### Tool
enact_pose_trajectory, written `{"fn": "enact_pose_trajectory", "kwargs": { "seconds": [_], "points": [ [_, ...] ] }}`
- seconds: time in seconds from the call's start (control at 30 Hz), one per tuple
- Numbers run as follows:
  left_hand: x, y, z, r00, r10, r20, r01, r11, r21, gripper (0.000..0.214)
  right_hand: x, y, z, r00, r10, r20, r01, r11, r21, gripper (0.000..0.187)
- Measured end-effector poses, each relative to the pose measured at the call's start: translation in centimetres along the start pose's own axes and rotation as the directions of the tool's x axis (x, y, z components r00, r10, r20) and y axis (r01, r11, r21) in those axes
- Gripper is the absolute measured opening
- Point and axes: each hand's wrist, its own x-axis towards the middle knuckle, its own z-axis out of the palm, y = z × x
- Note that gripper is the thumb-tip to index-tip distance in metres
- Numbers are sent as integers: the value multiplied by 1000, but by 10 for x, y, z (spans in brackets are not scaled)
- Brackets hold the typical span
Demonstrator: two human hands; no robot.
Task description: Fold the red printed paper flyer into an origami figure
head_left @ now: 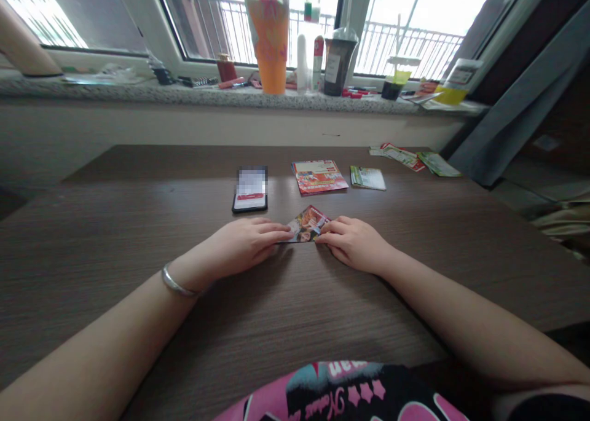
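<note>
A small printed paper leaflet (302,227), folded to a triangle-like shape with a point away from me, lies on the brown table (221,341) in front of me. At its left corner, the fingers of my left hand (246,241) press together on the paper. My right hand (353,240) grips the right corner between thumb and fingertips. The fingers cover both ends of the leaflet. Just beyond my left hand lies a phone (250,190) with a lit, partly blurred screen. Farther back sits a stack of red printed leaflets (320,177).
Right of the stack is a smaller pile of green-white papers (367,178). More leaflets (403,157) are spread at the far right corner. On the stone windowsill (184,96) stand a tall orange drink cup (270,46), a dark cup (338,64), bottles and pens.
</note>
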Motion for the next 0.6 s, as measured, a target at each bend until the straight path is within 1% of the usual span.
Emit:
{"fn": "enact_pose_trajectory", "kwargs": {
  "seconds": [0.1,0.23,0.43,0.6],
  "points": [
    [3,7,7,998,52,-31,-52,999,-8,39,4,-2,-1,1000,-6,21,7,999,-42,30],
    [5,11,7,998,28,-57,-28,1000,-4,35,6,-4,-2,999,7,32,-5,998,-57,29],
    [6,12,1,1000,-21,1,22,1000,-16,32,-1,4,-5,996,75,45,-74,997,-18,26],
    [5,8,-1,999,-44,14,44,999,-31,29,-11,14,-13,984,159,76,-163,986,44,25]
  ]
}}
